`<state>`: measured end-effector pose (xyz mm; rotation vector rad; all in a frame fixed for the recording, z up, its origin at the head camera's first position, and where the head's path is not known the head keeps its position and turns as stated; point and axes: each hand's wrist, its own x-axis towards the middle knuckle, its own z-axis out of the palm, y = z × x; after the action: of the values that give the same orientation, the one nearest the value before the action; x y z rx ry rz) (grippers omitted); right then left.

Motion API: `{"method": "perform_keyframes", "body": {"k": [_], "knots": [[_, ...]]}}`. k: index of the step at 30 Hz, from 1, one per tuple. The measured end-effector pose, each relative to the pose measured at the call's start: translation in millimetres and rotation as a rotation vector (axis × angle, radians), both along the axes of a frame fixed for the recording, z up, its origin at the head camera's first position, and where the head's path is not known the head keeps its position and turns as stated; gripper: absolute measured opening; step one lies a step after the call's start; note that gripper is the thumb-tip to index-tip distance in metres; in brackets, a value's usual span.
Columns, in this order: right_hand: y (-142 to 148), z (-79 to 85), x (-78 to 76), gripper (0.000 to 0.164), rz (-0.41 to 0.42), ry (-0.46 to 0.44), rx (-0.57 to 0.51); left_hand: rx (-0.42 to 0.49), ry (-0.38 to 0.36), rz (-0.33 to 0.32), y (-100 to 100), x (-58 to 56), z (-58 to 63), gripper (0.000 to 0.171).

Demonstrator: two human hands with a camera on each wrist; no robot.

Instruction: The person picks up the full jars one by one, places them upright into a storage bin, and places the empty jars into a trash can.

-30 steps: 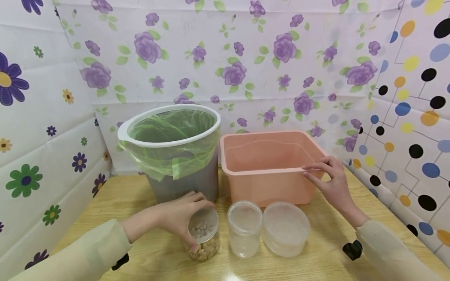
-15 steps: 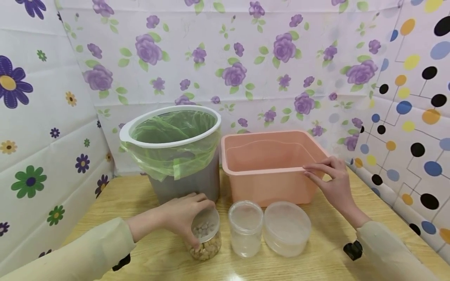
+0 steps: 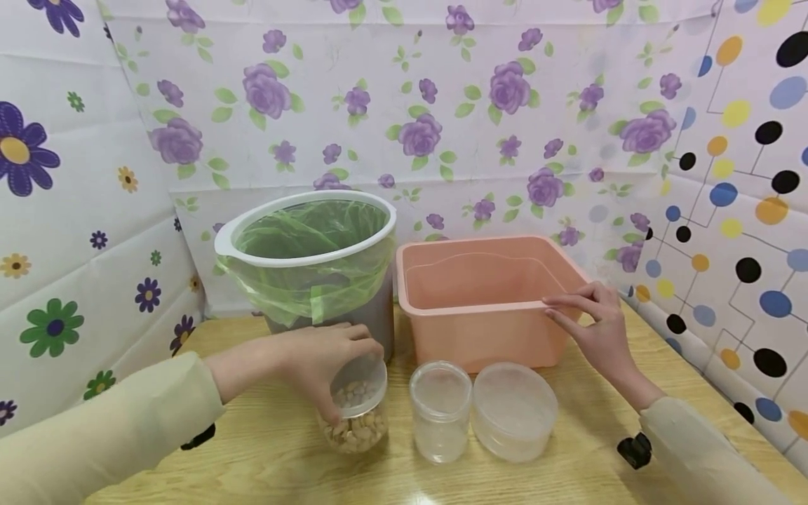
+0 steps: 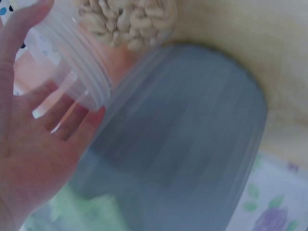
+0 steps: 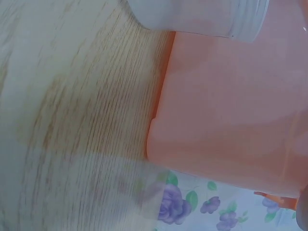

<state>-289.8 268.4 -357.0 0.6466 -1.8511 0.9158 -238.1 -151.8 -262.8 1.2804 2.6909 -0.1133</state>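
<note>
My left hand grips a clear lidded jar of cashews around its lid, thumb on the near side and fingers on the far side. In the left wrist view the translucent lid lies within the curve of my fingers, and the cashews show at the top. The jar leans slightly, close in front of the grey bin. At the right, my right hand pinches the front rim of a peach plastic basin between thumb and fingers. Only a fingertip of it shows in the right wrist view.
A tall clear lidded jar and a wider, lower lidded container stand side by side before the basin. A green bag lines the bin under its white ring. Patterned cloth surrounds the wooden table.
My left hand has shifted the cashew jar a little to the left and up in the head view. The right hand stays at the basin rim.
</note>
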Motion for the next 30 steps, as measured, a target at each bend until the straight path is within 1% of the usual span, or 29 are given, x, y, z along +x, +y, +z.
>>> {"method": "perform_keyframes", "body": {"k": [3, 8, 12, 16, 19, 21, 23, 30], "knots": [[0.0, -1.2, -0.9, 0.033, 0.002, -0.003, -0.001, -0.024, -0.026, -0.022, 2.6, 0.8, 16.3, 0.088], [-0.5, -3.0, -1.7, 0.035, 0.005, 0.002, -0.003, -0.030, -0.086, -0.031, 7.4, 2.5, 36.6, 0.091], [-2.2, -0.4, 1.3, 0.035, 0.013, 0.007, -0.005, -0.028, -0.119, -0.078, 14.1, 0.2, 49.3, 0.093], [-2.0, 1.4, 2.5, 0.035, 0.015, 0.007, -0.006, -0.051, -0.124, -0.110, 24.6, -2.0, 62.0, 0.097], [-1.3, 0.5, 1.4, 0.035, 0.012, 0.007, -0.005, -0.059, -0.147, -0.120, 32.5, -4.1, 71.1, 0.100], [-0.7, -1.0, 0.4, 0.035, 0.011, 0.007, -0.007, -0.059, -0.159, -0.135, 36.5, -7.2, 76.5, 0.100], [0.0, -2.1, 0.0, 0.035, 0.010, 0.006, -0.008, -0.064, -0.170, -0.137, 40.5, -10.0, 81.8, 0.100], [0.8, -3.5, -1.5, 0.036, 0.008, 0.009, -0.010, -0.071, -0.161, -0.169, 53.8, -18.3, 98.4, 0.097]]}}
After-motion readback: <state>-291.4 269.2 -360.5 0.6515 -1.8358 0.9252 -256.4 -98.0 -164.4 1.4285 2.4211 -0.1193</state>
